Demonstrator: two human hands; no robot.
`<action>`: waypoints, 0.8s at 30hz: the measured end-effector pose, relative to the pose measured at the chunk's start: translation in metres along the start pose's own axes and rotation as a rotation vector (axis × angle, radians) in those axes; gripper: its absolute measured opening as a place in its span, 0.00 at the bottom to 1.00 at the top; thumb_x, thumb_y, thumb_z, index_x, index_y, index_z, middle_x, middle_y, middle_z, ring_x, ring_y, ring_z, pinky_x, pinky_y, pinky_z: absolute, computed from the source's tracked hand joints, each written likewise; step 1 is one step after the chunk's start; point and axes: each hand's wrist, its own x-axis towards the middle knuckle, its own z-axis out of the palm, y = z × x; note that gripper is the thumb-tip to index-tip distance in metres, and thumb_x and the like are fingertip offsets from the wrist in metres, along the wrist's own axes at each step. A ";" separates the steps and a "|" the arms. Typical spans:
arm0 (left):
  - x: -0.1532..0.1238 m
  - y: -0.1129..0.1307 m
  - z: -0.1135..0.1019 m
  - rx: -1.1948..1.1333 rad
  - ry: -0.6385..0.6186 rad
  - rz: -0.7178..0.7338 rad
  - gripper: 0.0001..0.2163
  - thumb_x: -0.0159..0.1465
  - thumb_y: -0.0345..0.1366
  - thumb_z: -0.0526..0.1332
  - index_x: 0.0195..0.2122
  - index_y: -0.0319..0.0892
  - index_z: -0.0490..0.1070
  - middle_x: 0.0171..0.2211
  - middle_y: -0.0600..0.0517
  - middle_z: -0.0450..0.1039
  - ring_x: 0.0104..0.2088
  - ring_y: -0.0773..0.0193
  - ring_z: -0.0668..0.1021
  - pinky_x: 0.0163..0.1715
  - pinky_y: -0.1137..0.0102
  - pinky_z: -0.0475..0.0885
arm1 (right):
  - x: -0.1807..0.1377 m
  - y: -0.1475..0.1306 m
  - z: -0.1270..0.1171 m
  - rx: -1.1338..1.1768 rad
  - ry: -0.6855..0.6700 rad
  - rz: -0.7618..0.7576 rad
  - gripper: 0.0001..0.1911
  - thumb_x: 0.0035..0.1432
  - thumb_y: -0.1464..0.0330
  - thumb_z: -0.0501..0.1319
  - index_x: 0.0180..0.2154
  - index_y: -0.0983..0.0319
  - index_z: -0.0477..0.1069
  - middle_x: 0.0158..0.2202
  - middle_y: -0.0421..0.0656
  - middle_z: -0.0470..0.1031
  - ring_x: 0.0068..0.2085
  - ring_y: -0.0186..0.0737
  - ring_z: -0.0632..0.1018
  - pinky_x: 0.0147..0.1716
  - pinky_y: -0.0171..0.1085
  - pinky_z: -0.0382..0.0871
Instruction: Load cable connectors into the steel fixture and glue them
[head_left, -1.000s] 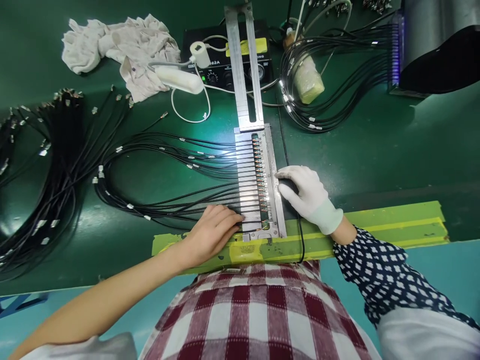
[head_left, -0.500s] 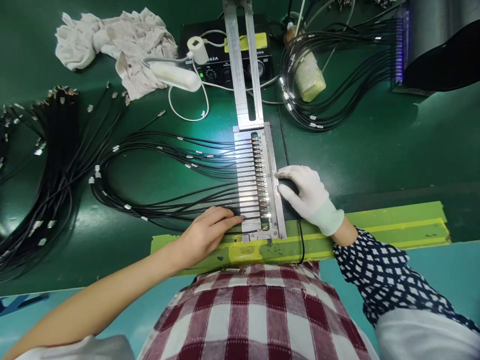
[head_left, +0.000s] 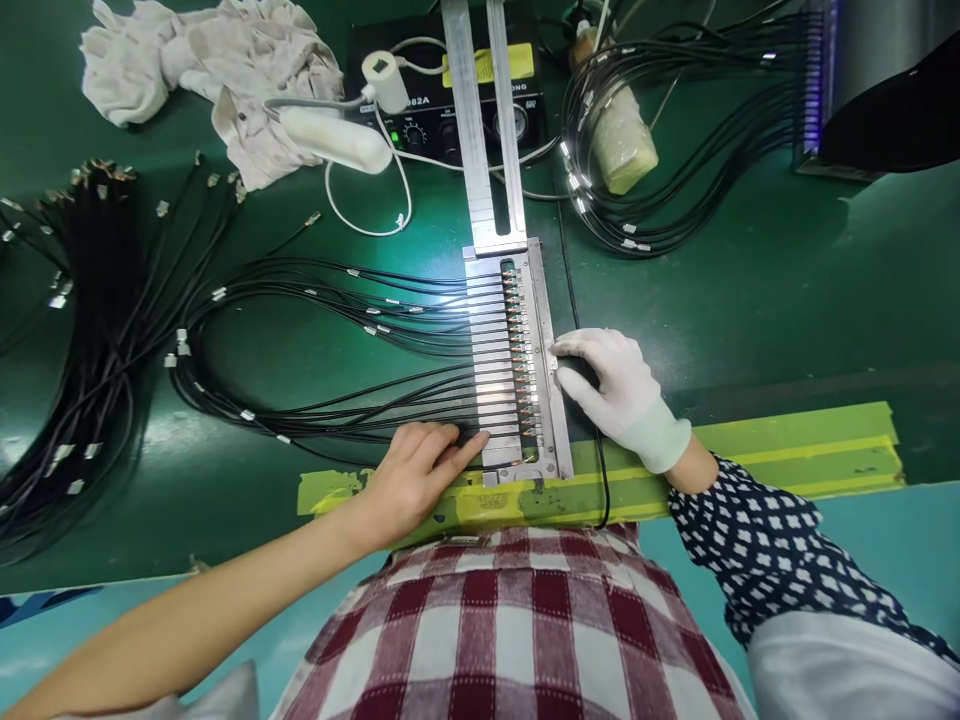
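My bare left hand [head_left: 411, 480] rests at the lower left of a long metal cable fixture [head_left: 555, 440]. One finger stretches onto its bright plate beside the lowest cables, while the others lie bent over the black cables [head_left: 337, 405]. The cables run side by side into the fixture slot, their stripped, coppery ends in a row. On the far side, my right hand [head_left: 619, 395], in a white glove, has thumb and forefinger closed at the fixture's right rail. What lies under the left palm is hidden.
Behind stands a black control box [head_left: 420, 125] with a white lamp [head_left: 337, 140] before it. A crumpled cloth [head_left: 262, 70] lies back left, more black cables [head_left: 97, 330] at left. Another cable coil [head_left: 637, 235] and a wrapped yellowish block [head_left: 624, 150] are back right. Yellow-green tape [head_left: 795, 450] lines the front edge.
My left hand has slid slightly down and left, its fingers spreading a little, one still on the plate. My right hand stays at the rail. The view has shifted slightly.
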 end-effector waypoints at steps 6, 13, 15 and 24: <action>0.026 0.004 -0.001 0.013 -0.015 0.074 0.19 0.66 0.22 0.52 0.55 0.40 0.72 0.38 0.45 0.72 0.40 0.57 0.72 0.40 0.62 0.63 | 0.000 0.001 0.002 -0.028 0.012 -0.030 0.09 0.68 0.65 0.55 0.47 0.55 0.71 0.50 0.44 0.78 0.52 0.51 0.75 0.53 0.52 0.65; 0.055 0.014 0.007 0.199 0.001 0.213 0.13 0.69 0.27 0.54 0.51 0.39 0.73 0.39 0.44 0.73 0.40 0.57 0.71 0.41 0.63 0.65 | -0.002 0.004 0.003 -0.027 0.023 -0.059 0.11 0.69 0.63 0.54 0.49 0.55 0.71 0.51 0.44 0.77 0.54 0.50 0.75 0.54 0.52 0.65; 0.052 0.015 0.003 0.243 -0.016 0.194 0.14 0.69 0.26 0.53 0.53 0.39 0.72 0.40 0.43 0.73 0.41 0.56 0.71 0.42 0.62 0.66 | -0.003 0.004 0.003 -0.030 0.020 -0.051 0.11 0.69 0.63 0.54 0.50 0.55 0.71 0.51 0.44 0.77 0.53 0.50 0.75 0.54 0.53 0.65; 0.003 0.013 -0.009 -0.117 -0.075 0.029 0.11 0.69 0.27 0.55 0.52 0.37 0.69 0.41 0.44 0.76 0.42 0.57 0.74 0.42 0.63 0.70 | -0.002 0.004 0.002 -0.032 0.015 -0.052 0.11 0.69 0.64 0.54 0.49 0.54 0.71 0.50 0.45 0.77 0.53 0.52 0.75 0.53 0.54 0.65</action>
